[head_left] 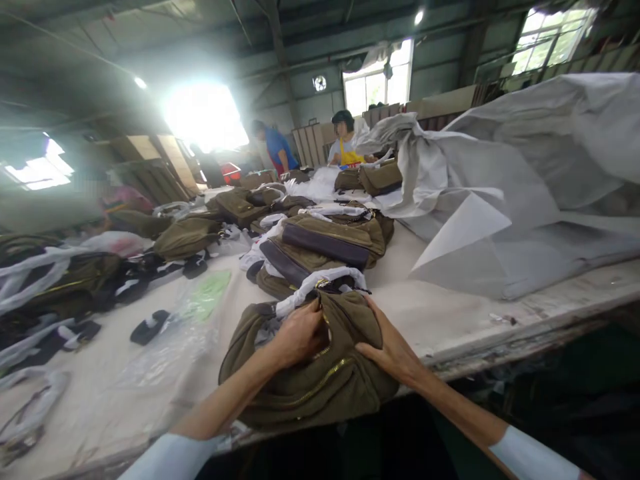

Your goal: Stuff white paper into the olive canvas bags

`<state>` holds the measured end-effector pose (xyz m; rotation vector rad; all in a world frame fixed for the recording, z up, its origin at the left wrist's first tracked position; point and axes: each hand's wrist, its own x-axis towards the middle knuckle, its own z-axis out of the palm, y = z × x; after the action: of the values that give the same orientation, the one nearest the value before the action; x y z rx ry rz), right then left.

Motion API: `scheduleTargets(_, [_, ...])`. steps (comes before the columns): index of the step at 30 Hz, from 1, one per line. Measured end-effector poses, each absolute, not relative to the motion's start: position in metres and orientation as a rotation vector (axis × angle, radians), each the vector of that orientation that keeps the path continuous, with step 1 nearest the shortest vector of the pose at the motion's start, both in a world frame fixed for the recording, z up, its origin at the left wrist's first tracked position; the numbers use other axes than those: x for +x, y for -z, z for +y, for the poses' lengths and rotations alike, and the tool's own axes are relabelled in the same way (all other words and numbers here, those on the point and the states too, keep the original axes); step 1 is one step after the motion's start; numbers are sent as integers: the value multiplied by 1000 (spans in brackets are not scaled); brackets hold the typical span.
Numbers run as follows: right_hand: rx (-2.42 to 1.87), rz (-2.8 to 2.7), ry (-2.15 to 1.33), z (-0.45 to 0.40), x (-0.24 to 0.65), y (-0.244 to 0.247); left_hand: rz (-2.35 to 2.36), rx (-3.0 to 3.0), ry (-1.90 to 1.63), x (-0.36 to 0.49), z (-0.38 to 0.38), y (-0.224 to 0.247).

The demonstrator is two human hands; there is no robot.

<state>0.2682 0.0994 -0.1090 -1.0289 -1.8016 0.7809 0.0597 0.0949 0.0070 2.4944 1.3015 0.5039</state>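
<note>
An olive-green fabric handbag (345, 393) with brass zips lies at the table's near edge. Its top is unzipped, and white wrapping covers its handle (320, 283). At the opening, my left hand (300, 337) is closed on the zipped edge, some of its fingers hidden inside the bag. My right hand (387, 343) grips the bag's right side, thumb on the front and fingers around the far side. White stuffing shows on the left of the opening.
More olive bags (325, 243) with dark trim lie in a row beyond. Large sheets of white paper (465, 233) are heaped at right. Clear plastic bags (175, 340) and a dark strap piece (150, 327) lie at left. Other people (345, 143) stand across the table (400, 287).
</note>
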Motion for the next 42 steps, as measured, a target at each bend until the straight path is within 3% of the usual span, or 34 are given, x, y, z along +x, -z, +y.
scheduleTargets(3, [-1041, -1702, -786, 103, 268, 114, 1259, 2432, -296, 38, 81, -44])
scheduleTargets(6, [-997, -1674, -797, 109, 269, 120, 1437, 2446, -402, 8, 49, -70])
scheduleTargets(12, [-967, -1733, -771, 110, 285, 126, 1618, 2690, -197, -17, -7, -31])
scheduleTargets(17, [-761, -1944, -496, 108, 281, 46, 1588, 2859, -303, -9, -13, -9])
scheduleTargets(20, [-477, -2478, -458, 102, 239, -3, 1459, 2960, -307, -9, -11, -13])
scheduleTargets(23, [-256, -3032, -249, 98, 196, -20, 1466, 2980, -364, -14, -12, -14])
scheduleTargets(25, [-159, -3116, -195, 101, 186, -22, 1563, 2944, -421, -19, -12, -11])
scheduleTargets(30, [-625, -2800, -195, 135, 206, -28, 1611, 2912, -482, -27, -2, -5])
scheduleTargets(33, [-857, -2974, -132, 153, 203, -27, 1545, 2987, -526, -26, 13, -12])
scheduleTargets(37, [-885, -3118, -118, 167, 188, -44, 1585, 3014, -765, -26, 28, -37])
scheduleTargets(42, [-718, -2744, -147, 183, 219, -95, 1637, 2939, -933, -25, 22, -65])
